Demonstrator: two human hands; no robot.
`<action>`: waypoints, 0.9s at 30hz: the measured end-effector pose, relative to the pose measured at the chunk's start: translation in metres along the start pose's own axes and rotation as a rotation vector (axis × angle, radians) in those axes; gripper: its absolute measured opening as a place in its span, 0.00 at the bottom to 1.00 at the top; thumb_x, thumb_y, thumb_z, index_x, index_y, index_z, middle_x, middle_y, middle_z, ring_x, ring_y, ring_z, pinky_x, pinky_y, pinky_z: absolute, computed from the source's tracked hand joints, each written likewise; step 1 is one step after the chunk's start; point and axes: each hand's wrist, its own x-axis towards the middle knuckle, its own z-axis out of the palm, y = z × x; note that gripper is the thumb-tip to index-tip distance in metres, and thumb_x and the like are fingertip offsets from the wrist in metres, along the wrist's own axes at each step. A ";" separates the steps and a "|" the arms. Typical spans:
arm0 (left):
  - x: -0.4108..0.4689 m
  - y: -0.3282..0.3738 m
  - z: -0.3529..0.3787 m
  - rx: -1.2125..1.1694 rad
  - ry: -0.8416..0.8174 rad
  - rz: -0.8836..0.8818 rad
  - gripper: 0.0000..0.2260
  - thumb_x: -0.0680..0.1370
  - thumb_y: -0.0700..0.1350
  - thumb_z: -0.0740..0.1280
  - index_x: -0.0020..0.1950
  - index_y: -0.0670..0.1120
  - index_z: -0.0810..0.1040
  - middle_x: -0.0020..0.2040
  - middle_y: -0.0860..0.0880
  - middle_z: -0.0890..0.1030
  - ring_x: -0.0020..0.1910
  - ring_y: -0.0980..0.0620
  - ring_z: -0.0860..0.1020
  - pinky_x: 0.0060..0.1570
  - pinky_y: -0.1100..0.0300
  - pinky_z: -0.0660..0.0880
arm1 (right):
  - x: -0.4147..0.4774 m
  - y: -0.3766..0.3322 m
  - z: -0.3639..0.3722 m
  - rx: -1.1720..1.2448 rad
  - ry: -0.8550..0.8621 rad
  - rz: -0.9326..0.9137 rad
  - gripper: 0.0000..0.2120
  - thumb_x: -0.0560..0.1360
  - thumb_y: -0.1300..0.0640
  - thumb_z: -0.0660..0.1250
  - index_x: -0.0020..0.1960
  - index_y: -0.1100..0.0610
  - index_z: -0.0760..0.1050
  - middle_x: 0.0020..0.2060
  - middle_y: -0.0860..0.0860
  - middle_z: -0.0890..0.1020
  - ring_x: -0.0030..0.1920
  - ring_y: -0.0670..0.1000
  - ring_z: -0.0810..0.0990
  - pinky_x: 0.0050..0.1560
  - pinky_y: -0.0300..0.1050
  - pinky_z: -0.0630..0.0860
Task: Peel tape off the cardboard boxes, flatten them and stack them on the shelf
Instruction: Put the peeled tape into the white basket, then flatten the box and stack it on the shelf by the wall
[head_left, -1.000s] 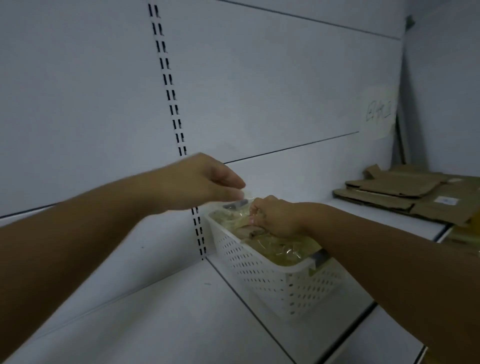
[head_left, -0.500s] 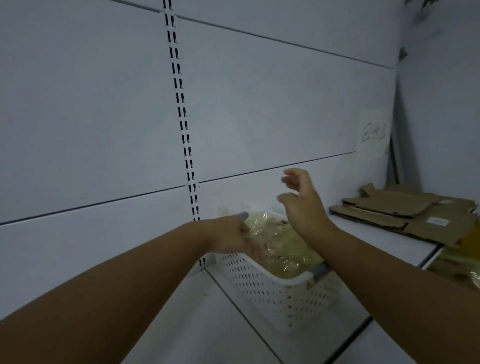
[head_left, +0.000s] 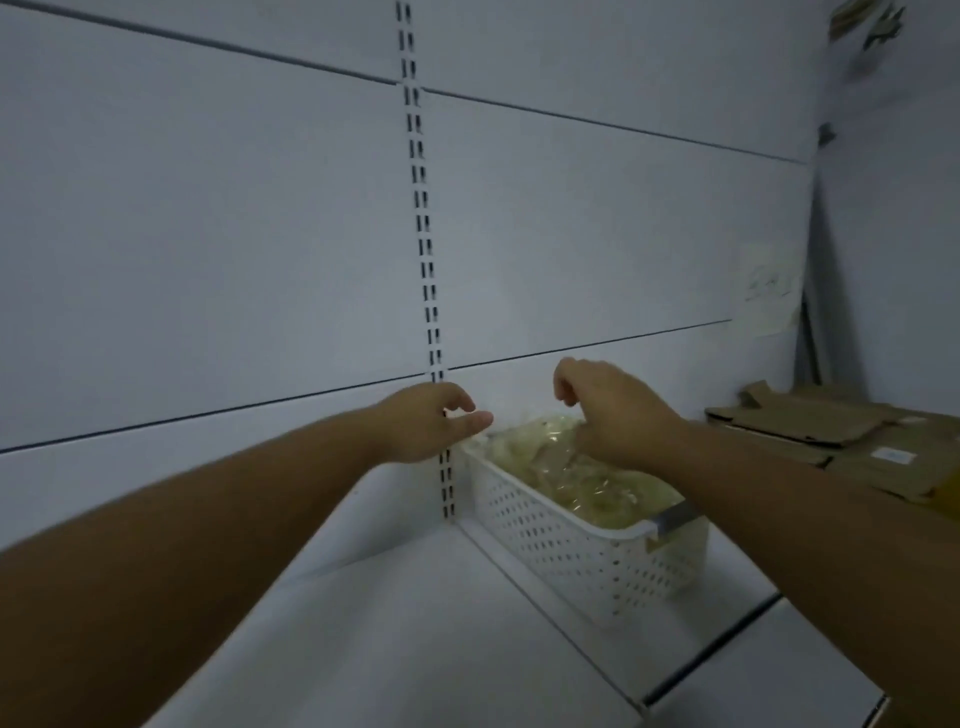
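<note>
My left hand (head_left: 431, 423) hovers at the middle of the frame, its grip loosely open and empty. My right hand (head_left: 613, 410) hangs just above the white basket (head_left: 571, 540), fingers curled down; whether they pinch a strand of tape I cannot tell. The basket is heaped with crumpled clear tape (head_left: 561, 467), so I judge this is where peeled strips go. The flattened cardboard boxes (head_left: 831, 436) lie stacked at the right edge of the frame, well apart from my hands. Everything sits on a pale shelf (head_left: 415, 623), backed by a slotted white panel (head_left: 208, 234), in dim light.
</note>
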 end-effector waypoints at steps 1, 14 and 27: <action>-0.011 -0.009 -0.015 0.113 -0.059 -0.020 0.23 0.75 0.63 0.59 0.64 0.50 0.73 0.66 0.48 0.74 0.61 0.49 0.72 0.57 0.59 0.67 | 0.001 -0.007 -0.005 0.023 0.073 -0.024 0.13 0.66 0.70 0.63 0.43 0.54 0.68 0.41 0.49 0.74 0.42 0.52 0.71 0.40 0.46 0.69; -0.291 -0.153 -0.197 0.512 -0.059 -0.586 0.18 0.77 0.56 0.61 0.63 0.48 0.74 0.63 0.47 0.75 0.61 0.48 0.73 0.57 0.58 0.67 | -0.008 -0.319 0.036 0.111 -0.342 -0.783 0.07 0.77 0.51 0.60 0.54 0.48 0.73 0.50 0.43 0.75 0.50 0.45 0.71 0.49 0.38 0.67; -0.536 -0.223 -0.224 0.125 0.401 -0.693 0.07 0.77 0.48 0.63 0.47 0.55 0.81 0.50 0.53 0.82 0.48 0.58 0.78 0.51 0.60 0.74 | -0.075 -0.571 0.035 0.552 -0.503 -0.935 0.29 0.73 0.37 0.61 0.71 0.45 0.62 0.72 0.45 0.65 0.69 0.48 0.65 0.63 0.41 0.64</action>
